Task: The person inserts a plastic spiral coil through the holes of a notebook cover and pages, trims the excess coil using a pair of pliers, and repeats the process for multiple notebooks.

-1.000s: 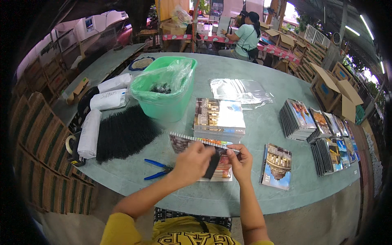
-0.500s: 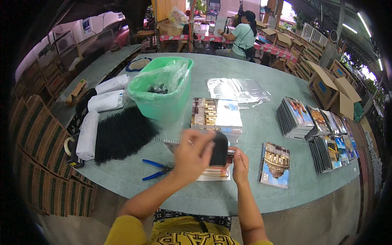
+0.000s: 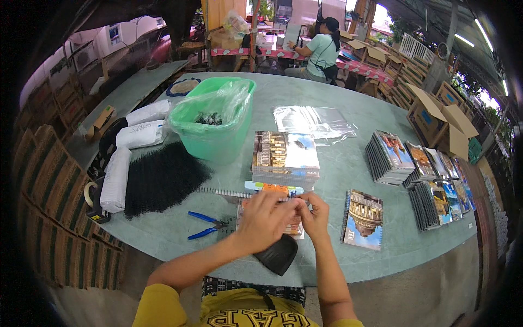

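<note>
- My spiral-bound book (image 3: 297,227) is around the middle of the frame, just below centre, right under my fingers, so a good part of it is covered up.
- Its pale wire coil (image 3: 220,191) pokes out to the left past my left hand (image 3: 264,219), and the other end runs in behind my fingers.
- Left hand: fingers fairly straight and close together, laid across the coil edge. Can't tell if they're gripping anything, since the back of my hand hides it.
- Right hand (image 3: 315,215): thumb and forefinger in a narrow pinch near the coil's right end, almost meeting my left fingertips. Whatever's between them is too small to make out.
- Black curved flat piece (image 3: 278,256) sits just below my left hand, lower middle of the frame.
- Blue-handled pliers (image 3: 201,235) lie open left of that hand.
- Stack of books (image 3: 286,158) just above my fingers, near centre; one single book (image 3: 363,220) off to the right, apart from my right hand.
</note>
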{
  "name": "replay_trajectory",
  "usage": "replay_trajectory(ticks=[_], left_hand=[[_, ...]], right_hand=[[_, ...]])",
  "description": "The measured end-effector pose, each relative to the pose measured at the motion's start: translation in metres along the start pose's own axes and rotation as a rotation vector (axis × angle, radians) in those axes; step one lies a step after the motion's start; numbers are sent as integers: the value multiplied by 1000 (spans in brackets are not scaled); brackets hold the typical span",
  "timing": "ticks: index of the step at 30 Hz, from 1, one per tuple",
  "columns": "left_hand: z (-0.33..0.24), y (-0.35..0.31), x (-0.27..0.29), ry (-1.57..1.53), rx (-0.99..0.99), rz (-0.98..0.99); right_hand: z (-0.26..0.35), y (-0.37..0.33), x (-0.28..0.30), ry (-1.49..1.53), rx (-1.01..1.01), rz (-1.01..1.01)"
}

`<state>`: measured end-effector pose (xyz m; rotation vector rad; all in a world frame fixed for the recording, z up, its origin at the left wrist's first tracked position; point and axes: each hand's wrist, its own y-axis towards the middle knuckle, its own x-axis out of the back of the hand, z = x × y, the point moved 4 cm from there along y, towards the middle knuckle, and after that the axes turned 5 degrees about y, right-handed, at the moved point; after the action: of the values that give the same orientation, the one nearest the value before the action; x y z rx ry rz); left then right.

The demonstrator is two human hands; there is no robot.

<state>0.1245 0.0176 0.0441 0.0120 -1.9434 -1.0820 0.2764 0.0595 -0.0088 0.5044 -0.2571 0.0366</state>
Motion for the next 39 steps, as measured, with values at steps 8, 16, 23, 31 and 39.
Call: replay_trajectory(ticks=[8,16,23,31,39], left_hand=[[25,27,3,229,-13,232],[36,28,-2,192,24,287],[39,29,-13,142,95,440],[18,43,-27,-37,-17,336],[9,43,-46,-231,-49,292]], right_hand=[[-13,3,-6,230,-266,117],[1,5,-9,549,-220,13],[1,2,-6,391,-38,-26],[-24,-7,1,115,-200,-50],[-31,-15,3,-34,-60,-83]])
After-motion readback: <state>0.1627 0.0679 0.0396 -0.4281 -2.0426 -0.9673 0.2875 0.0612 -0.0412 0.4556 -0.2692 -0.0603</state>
